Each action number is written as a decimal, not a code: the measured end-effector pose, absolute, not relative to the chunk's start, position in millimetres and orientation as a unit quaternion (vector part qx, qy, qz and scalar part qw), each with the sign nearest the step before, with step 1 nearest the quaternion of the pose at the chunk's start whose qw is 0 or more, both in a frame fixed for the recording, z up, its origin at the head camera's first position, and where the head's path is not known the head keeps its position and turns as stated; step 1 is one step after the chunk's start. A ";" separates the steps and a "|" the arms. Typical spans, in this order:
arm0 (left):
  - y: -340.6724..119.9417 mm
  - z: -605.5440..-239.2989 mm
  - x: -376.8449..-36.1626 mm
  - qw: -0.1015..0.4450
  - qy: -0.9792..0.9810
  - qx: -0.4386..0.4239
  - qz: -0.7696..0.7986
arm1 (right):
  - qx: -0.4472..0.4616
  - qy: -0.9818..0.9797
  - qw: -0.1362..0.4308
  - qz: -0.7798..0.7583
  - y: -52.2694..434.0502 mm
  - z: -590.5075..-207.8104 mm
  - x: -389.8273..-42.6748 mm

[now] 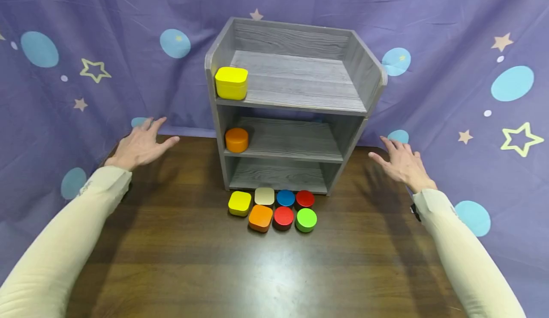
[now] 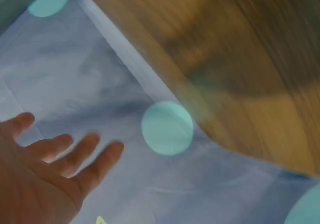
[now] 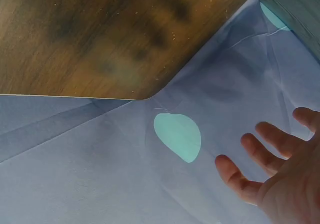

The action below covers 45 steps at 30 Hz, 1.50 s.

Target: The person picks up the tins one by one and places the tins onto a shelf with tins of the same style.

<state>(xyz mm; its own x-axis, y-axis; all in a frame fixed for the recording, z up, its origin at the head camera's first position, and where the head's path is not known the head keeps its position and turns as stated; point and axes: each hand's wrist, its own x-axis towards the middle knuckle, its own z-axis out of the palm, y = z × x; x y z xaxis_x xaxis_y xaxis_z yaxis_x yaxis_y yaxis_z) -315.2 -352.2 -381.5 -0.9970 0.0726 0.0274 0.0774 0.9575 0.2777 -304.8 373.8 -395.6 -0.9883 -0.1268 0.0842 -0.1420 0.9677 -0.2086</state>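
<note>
The right hand [image 3: 285, 179] spreads its fingers [image 3: 235, 176] over the purple cloth [image 3: 90, 174], near the brown table [image 3: 100, 38].

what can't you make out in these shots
- Head view: back of the bottom shelf lies in shadow; anything there is hidden.
- Left wrist view: table is motion-blurred; left hand is cut by the frame edge.
- Right wrist view: right hand is cut off at the corner; the containers are out of frame.
</note>
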 end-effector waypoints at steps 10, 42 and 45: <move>-315.7 -384.6 -302.0 0.122 -0.946 -0.072 -0.292 | 0.083 -0.989 0.038 0.119 372.6 -402.2 -302.2; -194.2 -355.7 -272.9 0.235 -0.821 -0.110 -0.508 | 0.207 -0.955 0.073 0.200 331.0 -441.1 -257.7; -193.1 -354.5 -273.8 0.240 -0.819 -0.108 -0.509 | 0.215 -0.952 0.055 0.213 325.6 -444.5 -251.7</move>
